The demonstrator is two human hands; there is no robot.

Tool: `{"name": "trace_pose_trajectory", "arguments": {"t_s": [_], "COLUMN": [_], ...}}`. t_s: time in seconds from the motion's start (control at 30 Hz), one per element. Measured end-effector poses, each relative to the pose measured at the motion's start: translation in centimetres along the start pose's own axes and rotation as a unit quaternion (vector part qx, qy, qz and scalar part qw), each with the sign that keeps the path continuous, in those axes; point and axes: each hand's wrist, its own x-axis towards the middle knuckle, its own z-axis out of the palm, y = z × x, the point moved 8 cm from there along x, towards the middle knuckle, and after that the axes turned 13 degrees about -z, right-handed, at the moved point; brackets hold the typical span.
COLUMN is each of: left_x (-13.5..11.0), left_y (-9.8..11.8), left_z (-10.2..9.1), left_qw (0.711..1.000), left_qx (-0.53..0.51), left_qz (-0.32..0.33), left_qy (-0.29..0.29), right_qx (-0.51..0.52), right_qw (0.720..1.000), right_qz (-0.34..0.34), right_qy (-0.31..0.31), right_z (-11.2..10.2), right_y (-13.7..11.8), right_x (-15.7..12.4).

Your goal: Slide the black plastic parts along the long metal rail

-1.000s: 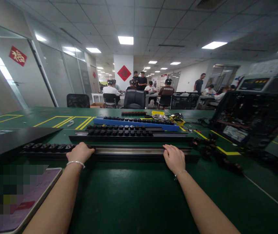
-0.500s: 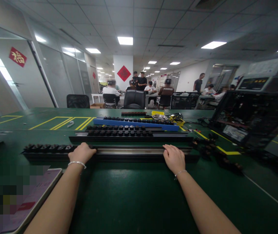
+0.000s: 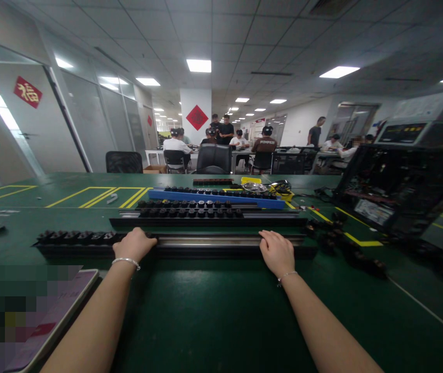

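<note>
A long black rail [image 3: 206, 249] with a bare metal channel lies crosswise on the green table in front of me. Several small black round-topped parts [image 3: 76, 237] sit in a row along its left end. My left hand [image 3: 135, 243] is closed over the rail, right beside the last of these parts. Its thumb points right along the channel, and whatever lies under its fingers is hidden. Toward the rail's right end, my right hand [image 3: 278, 253] grips the rail with bent fingers over its top.
Behind lie a second black rail [image 3: 206, 221] bearing similar parts and a blue rail [image 3: 221, 197]. Loose black parts [image 3: 345, 243] and an open computer case [image 3: 396, 181] are at right. A tablet-like panel [image 3: 77, 300], partly pixelated, lies front left. People sit at far tables.
My left hand has shifted slightly to the right along the rail. My right hand stays in place, and the rail looks unmoved.
</note>
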Motion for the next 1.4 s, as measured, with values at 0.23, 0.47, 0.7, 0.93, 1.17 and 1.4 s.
{"name": "trace_pose_trajectory", "arguments": {"t_s": [0.23, 0.47, 0.7, 0.93, 1.17, 1.4], "left_x": [-0.1, -0.2, -0.5, -0.6, -1.1, -1.6], "left_y": [0.3, 0.3, 0.4, 0.6, 1.0, 1.4], "left_z": [0.0, 0.1, -0.1, 0.0, 0.0, 0.0], "left_qw": [1.0, 1.0, 1.0, 1.0, 1.0, 1.0], "left_qx": [-0.01, -0.006, -0.008, -0.005, 0.003, -0.002], "left_qz": [0.014, 0.014, 0.015, 0.015, 0.013, 0.02], "left_qy": [0.01, 0.011, 0.016, 0.005, -0.003, -0.001], "right_qx": [0.002, 0.008, 0.008, 0.01, 0.013, 0.016], "right_qw": [1.0, 1.0, 1.0, 1.0, 1.0, 1.0], "right_qz": [-0.002, 0.007, 0.024, 0.027, 0.025, 0.024], "right_qy": [-0.004, -0.001, 0.0, 0.007, 0.003, -0.002], "right_z": [-0.1, -0.3, -0.4, -0.5, -0.5, -0.5], "right_y": [0.0, 0.0, 0.2, 0.3, 0.3, 0.2], "right_x": [0.0, 0.2, 0.4, 0.4, 0.2, 0.2]}}
